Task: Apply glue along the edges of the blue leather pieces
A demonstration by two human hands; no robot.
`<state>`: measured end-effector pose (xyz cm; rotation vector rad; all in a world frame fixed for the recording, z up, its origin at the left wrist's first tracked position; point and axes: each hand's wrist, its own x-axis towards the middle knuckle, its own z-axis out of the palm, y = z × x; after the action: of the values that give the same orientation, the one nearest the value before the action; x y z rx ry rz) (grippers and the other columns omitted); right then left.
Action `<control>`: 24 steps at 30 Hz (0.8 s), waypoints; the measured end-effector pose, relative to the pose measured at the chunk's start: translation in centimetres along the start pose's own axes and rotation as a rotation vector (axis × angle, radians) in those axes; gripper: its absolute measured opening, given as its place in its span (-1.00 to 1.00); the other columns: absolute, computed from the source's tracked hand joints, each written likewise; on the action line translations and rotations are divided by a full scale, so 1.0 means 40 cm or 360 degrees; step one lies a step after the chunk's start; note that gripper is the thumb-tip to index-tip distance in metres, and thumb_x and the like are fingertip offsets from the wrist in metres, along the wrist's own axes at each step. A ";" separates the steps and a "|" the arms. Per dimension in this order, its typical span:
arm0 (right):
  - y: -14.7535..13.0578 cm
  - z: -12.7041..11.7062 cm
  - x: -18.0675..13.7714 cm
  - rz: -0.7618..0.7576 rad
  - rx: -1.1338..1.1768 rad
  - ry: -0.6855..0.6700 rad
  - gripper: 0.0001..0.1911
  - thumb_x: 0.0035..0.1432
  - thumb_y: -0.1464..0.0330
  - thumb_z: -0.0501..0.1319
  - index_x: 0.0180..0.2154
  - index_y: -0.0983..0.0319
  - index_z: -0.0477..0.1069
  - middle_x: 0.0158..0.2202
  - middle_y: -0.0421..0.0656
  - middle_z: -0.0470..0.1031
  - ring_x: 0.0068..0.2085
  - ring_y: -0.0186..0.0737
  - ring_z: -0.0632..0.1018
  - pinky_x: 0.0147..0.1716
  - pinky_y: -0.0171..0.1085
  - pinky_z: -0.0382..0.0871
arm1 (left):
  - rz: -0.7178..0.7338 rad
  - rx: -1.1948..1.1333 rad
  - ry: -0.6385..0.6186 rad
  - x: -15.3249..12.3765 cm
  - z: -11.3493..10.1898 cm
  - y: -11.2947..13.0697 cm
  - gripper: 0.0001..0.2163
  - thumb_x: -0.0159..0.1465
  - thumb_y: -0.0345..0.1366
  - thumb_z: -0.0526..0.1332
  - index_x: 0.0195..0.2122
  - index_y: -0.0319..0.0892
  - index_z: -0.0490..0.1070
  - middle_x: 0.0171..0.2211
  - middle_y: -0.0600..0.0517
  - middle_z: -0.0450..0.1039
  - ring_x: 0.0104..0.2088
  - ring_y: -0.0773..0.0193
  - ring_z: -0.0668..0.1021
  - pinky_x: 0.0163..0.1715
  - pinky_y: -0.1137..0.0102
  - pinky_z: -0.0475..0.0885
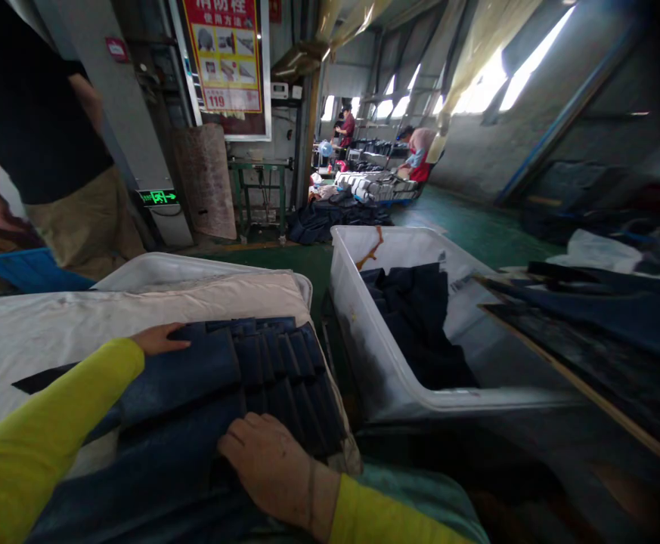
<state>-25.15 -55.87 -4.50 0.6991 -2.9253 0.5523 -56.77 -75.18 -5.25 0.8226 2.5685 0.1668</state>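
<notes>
A stack of dark blue denim pieces (273, 370) lies fanned out on a white cloth-covered table (35, 332) in front of me. My left hand (159, 338) rests flat on the far left edge of the denim, fingers stretched out. Resting palm down on the near part of the pile is my right hand (267, 465), its fingers curled over the denim. Both arms wear yellow sleeves.
A white plastic bin (386, 363) holding dark fabric stands to the right of the table. More dark denim lies on a board at the right (590, 325). A person in a black shirt (35, 128) stands at the left by a blue crate (29, 270). Other workers sit far back.
</notes>
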 end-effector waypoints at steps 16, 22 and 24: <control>0.054 0.080 0.049 -0.0115 0.0117 -0.0262 -0.74 0.10 0.45 0.07 -0.14 0.25 0.35 -0.27 -0.10 0.47 -0.21 -0.22 0.48 -0.31 -0.32 0.36 | 0.0478 0.0301 -0.0182 -0.186 0.127 0.266 -0.71 0.13 -0.41 -0.02 -0.18 -0.10 0.40 -0.16 -0.04 0.45 -0.12 0.14 0.48 -0.13 0.28 0.33; 0.059 0.102 0.039 -0.0107 0.0083 -0.0380 -0.78 0.09 0.48 0.06 -0.19 0.32 0.36 -0.29 -0.08 0.47 -0.26 -0.20 0.50 -0.33 -0.31 0.38 | 0.0325 0.0551 0.0180 -0.037 0.075 0.186 -0.66 0.18 -0.43 -0.07 -0.08 -0.14 0.36 -0.18 -0.11 0.45 -0.15 0.11 0.48 -0.12 0.22 0.33; 0.058 0.113 0.036 -0.0085 0.0064 -0.0358 -0.78 0.09 0.49 0.05 -0.21 0.34 0.36 -0.28 -0.06 0.46 -0.25 -0.19 0.49 -0.34 -0.30 0.38 | 0.0362 0.0584 0.0243 -0.012 0.071 0.173 -0.65 0.18 -0.46 -0.07 -0.08 -0.16 0.36 -0.14 -0.13 0.41 -0.09 0.12 0.44 -0.07 0.21 0.29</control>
<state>-27.48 -56.20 -9.25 0.8969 -3.0969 0.5629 -51.52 -69.86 -5.96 1.2824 2.6819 -0.1880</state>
